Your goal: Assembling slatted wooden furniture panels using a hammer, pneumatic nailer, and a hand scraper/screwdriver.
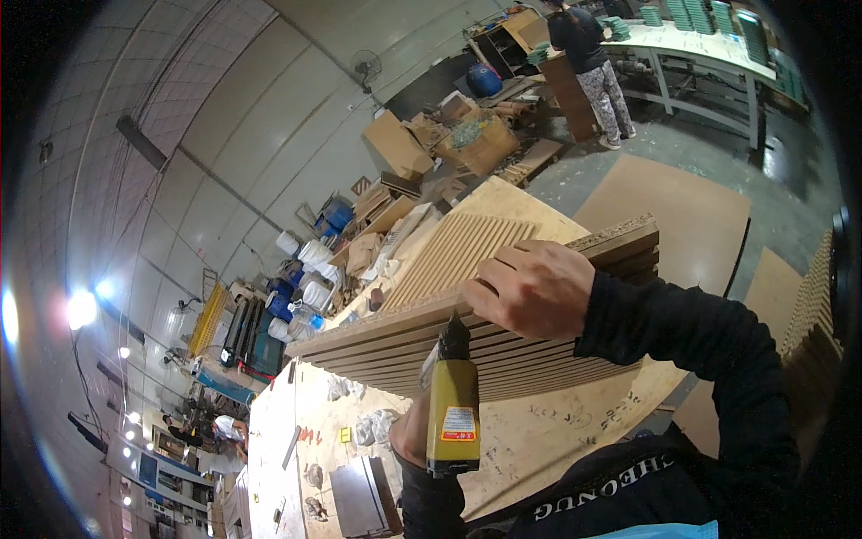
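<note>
While fingers steady it, the slatted wooden panel shows parallel grooves.

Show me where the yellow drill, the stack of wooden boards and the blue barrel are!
yellow drill (pixel 452 418), head view, its yellow body.
stack of wooden boards (pixel 395 346), head view, the layered front edge.
blue barrel (pixel 485 80), head view, its rounded side.
</note>
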### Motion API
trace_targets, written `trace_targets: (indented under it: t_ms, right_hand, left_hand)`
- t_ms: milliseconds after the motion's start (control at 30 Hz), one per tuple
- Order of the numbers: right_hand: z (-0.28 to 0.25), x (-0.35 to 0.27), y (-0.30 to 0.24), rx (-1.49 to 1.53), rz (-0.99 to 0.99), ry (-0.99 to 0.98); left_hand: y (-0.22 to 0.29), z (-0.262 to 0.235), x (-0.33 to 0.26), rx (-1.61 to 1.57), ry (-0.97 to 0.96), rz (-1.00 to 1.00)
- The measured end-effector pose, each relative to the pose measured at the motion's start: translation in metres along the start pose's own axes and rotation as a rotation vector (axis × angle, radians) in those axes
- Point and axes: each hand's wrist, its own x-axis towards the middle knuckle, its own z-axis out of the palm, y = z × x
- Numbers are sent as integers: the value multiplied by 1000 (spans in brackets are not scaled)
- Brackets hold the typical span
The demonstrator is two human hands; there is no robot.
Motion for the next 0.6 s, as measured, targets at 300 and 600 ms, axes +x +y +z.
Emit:
trace_targets:
  t_ms: [300, 600]
  right_hand:
    - [0, 1, -2, -16, -38, -3]
    - [-2, 1, -3, -41, -50, -42]
  left_hand:
    - [-4, -1, -4, 5, -14, 7]
    - [-7, 4, -10, 8, 14, -12]
